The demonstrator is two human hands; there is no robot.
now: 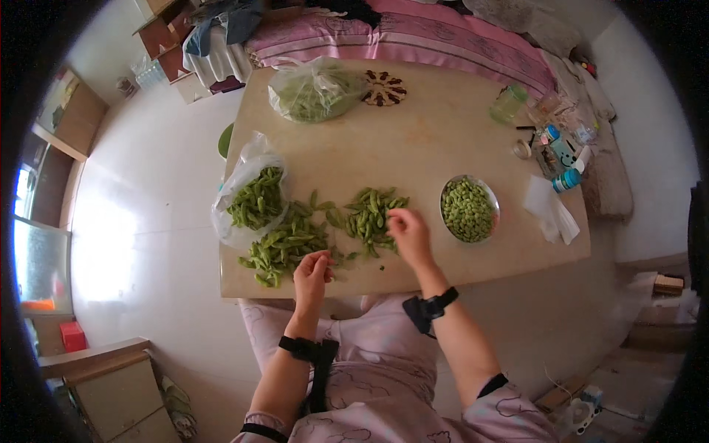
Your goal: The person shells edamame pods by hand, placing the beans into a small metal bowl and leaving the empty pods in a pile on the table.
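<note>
My left hand (313, 274) is over the table's near edge, beside a heap of green soybean pods (282, 246). Its fingers are curled, and whether a pod is between them cannot be made out. At the right side of a second pod pile (372, 219) is my right hand (410, 231), slightly blurred, with thumb and forefinger close together. What it may pinch is not visible. A translucent plastic bag (223, 221) lies open on the left with more pods in it. To the right, a round metal bowl (498, 206) contains shelled green beans (467, 209).
A knotted plastic bag of green contents (316, 91) sits at the table's far side, next to a wooden trivet (385, 88). Along the right are a green plastic jar (508, 103), a roll of tape (522, 149), a blue-capped container (566, 180) and white tissue (548, 210).
</note>
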